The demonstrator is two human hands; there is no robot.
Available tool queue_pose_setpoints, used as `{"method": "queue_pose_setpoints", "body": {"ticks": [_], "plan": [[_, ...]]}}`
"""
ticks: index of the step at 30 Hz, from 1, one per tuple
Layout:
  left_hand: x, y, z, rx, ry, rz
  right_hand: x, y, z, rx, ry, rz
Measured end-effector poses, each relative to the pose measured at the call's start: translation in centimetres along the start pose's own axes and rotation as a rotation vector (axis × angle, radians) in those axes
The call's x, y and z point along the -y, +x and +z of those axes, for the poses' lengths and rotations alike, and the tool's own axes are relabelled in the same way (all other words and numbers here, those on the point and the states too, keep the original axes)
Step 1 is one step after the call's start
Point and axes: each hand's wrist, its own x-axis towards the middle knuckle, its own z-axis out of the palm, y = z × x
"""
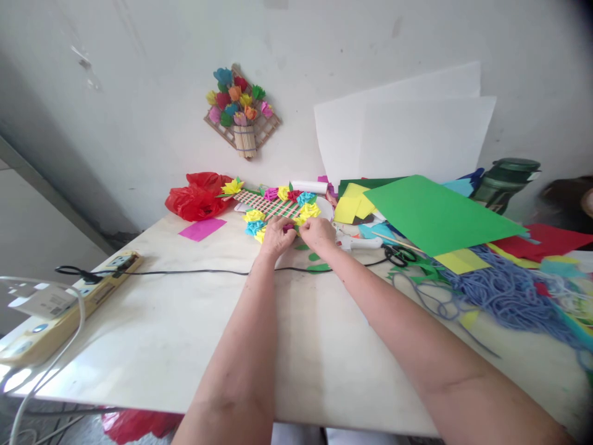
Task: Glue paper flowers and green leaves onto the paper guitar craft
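- A pink paper bit [289, 227] sat at the near edge of the stick mat [273, 206], far back on the table [185, 334]. Fingers hid most of it, so its shape was hard to see.
- The left hand [277, 238] and the right hand [317, 233] were close together. Both pinched the pink paper bit with bent fingertips.
- The stick mat lay flat. A yellow flower [254, 216] and a blue flower [306, 198] sat on it with other paper flowers. The hands covered its near corner.
- Green leaf shapes [319, 267] lay just under the right wrist, partly hidden by it.
- A black cord [185, 272] ran across the table under both arms to a power strip [69, 309] at the left.
- A white glue gun [361, 243] lay just right of the right hand, and black scissors [399, 253] lay beside it, half under a green sheet [435, 213].
- Blue yarn [500, 290] was heaped at the right, cut off by the edge.
- A red bag [197, 198] and a pink paper piece [202, 228] lay to the left of the mat.
- A flower basket [241, 111] hung on the wall, and white sheets [407, 136] leaned there.
- A dark green bottle [504, 179] stood behind the papers, its bottom hidden.
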Motion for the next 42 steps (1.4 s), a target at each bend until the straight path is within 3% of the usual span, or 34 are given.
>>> {"method": "queue_pose_setpoints", "body": {"ticks": [10, 15, 42], "plan": [[0.8, 0.1, -0.3, 0.052, 0.031, 0.110, -0.8, 0.5, -2.5, 0.110, 0.093, 0.000], [0.9, -0.2, -0.3, 0.038, 0.170, 0.125, -0.6, 0.8, -1.6, 0.062, 0.015, -0.037], [0.8, -0.4, 0.0, -0.012, 0.079, 0.144, -0.2, 1.4, 0.0, 0.077, -0.045, -0.068]]}}
